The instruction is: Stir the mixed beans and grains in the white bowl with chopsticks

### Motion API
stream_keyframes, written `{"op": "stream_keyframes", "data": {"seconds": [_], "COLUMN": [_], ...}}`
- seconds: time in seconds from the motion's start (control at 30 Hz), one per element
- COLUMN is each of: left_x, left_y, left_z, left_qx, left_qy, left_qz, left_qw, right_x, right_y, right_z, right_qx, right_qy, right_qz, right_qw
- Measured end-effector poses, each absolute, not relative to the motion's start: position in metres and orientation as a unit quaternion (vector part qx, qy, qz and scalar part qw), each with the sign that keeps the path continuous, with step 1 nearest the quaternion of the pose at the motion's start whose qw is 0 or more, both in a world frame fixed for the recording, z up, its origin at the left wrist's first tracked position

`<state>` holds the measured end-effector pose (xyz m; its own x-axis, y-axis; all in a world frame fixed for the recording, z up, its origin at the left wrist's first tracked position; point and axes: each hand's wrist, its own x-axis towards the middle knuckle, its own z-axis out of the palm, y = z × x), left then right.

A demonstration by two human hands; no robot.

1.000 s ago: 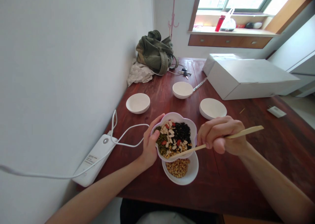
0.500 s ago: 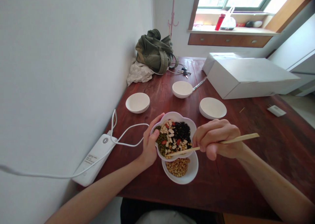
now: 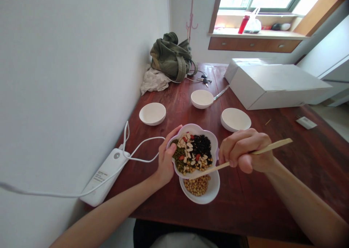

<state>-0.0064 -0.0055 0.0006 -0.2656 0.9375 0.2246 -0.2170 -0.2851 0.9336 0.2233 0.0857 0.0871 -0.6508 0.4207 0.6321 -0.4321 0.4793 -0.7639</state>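
Note:
My left hand grips the left rim of a flower-shaped bowl, white inside with a lilac edge. Inside it lie black beans, green beans, pale peanuts, a few reddish ones and some yellow soybeans. The bowl is tilted toward me over a round white bowl that holds more soybeans. In my right hand, closed, is a pair of wooden chopsticks. Their tips are at the flower bowl's near rim, above the soybeans; whether they touch anything I cannot tell.
White bowls stand farther back: left, middle and right. A white power strip with a cable lies along the left wall. Behind are a green bag, keys and a large white box.
My right hand has drawn a little to the right, and the chopstick tips have come from inside the flower bowl to its near rim. The left hand and bowl stay put.

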Motion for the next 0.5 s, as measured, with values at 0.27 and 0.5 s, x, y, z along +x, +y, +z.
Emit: {"op": "stream_keyframes", "data": {"seconds": [0.27,0.5], "left_x": [-0.0051,-0.0048], "left_y": [-0.0053,-0.0046], "left_z": [0.0013,0.0013], "left_qx": [0.430,0.431], "left_qy": [0.417,0.421], "left_qz": [0.674,0.675], "left_qw": [0.432,0.426], "right_x": [0.2220,0.2232], "right_y": [0.0847,0.0858], "right_z": [0.0879,0.0835], "right_qx": [-0.015,-0.007], "right_qy": [-0.778,-0.787], "right_qz": [0.472,0.468], "right_qw": [0.414,0.402]}}
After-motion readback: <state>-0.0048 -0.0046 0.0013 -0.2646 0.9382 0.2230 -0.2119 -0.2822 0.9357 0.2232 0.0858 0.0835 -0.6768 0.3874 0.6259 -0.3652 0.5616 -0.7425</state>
